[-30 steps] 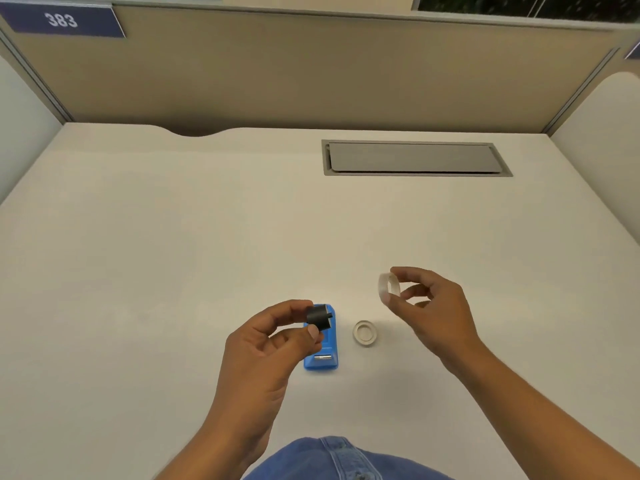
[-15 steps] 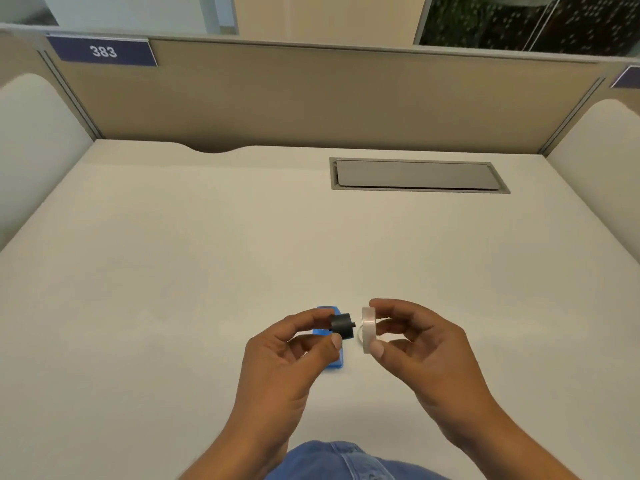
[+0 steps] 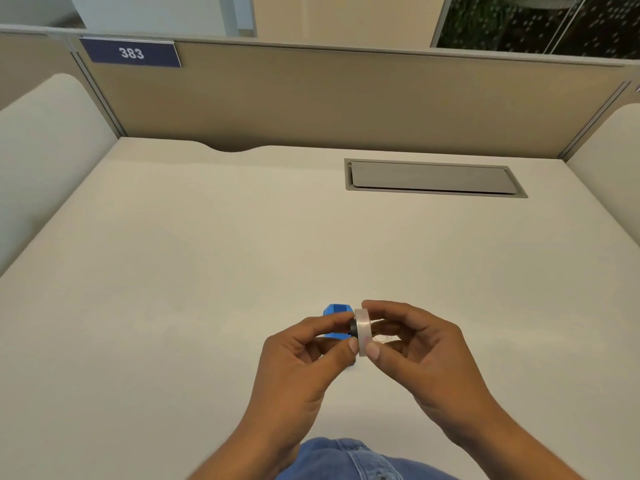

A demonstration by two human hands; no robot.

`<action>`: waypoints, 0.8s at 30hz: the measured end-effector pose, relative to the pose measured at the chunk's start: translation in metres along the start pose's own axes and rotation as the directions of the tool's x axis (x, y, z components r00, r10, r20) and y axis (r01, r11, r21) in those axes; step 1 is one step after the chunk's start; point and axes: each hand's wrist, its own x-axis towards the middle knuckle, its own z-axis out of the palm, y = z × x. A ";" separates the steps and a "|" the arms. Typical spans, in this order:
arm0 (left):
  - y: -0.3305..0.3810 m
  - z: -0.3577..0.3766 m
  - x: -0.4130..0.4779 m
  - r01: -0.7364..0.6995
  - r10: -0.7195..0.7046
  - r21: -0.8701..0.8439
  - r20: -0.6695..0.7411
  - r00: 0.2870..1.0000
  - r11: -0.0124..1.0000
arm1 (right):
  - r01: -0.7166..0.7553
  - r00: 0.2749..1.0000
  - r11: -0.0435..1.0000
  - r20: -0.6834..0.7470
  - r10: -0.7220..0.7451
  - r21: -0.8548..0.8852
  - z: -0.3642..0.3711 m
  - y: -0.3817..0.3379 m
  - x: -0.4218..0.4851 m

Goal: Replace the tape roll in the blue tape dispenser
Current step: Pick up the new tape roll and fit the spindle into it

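Note:
My right hand (image 3: 419, 355) pinches a clear tape roll (image 3: 363, 330) on edge between thumb and forefinger. My left hand (image 3: 304, 362) holds a small black spool hub (image 3: 353, 328), whose end sits against or inside the roll's centre; most of the hub is hidden by the roll and my fingers. The blue tape dispenser (image 3: 336, 311) lies on the desk just behind my left fingers, mostly covered by them. Part of a second pale ring (image 3: 380, 338) shows on the desk behind the roll, between my right fingers.
The white desk (image 3: 207, 271) has a closed grey cable hatch (image 3: 433, 178) at the back right. A beige partition with a blue "383" plate (image 3: 131, 53) runs along the far edge. White side panels stand left and right. My denim-clad leg (image 3: 346, 459) is at the bottom.
My hands came together: the tape roll moved left from apart to meet the black hub, which now sits at its centre. The view tilted up, showing more of the partition.

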 end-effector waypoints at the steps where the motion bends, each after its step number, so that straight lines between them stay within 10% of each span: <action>1: 0.000 -0.001 0.000 0.001 -0.001 0.003 0.003 1.000 1.000 | -0.001 1.000 1.000 0.003 0.001 0.011 0.000 0.000 0.001; 24: -0.019 -0.011 0.022 0.000 0.012 0.128 -0.090 0.996 0.992 | -0.051 0.994 0.986 -0.100 0.035 -0.161 -0.001 0.020 0.017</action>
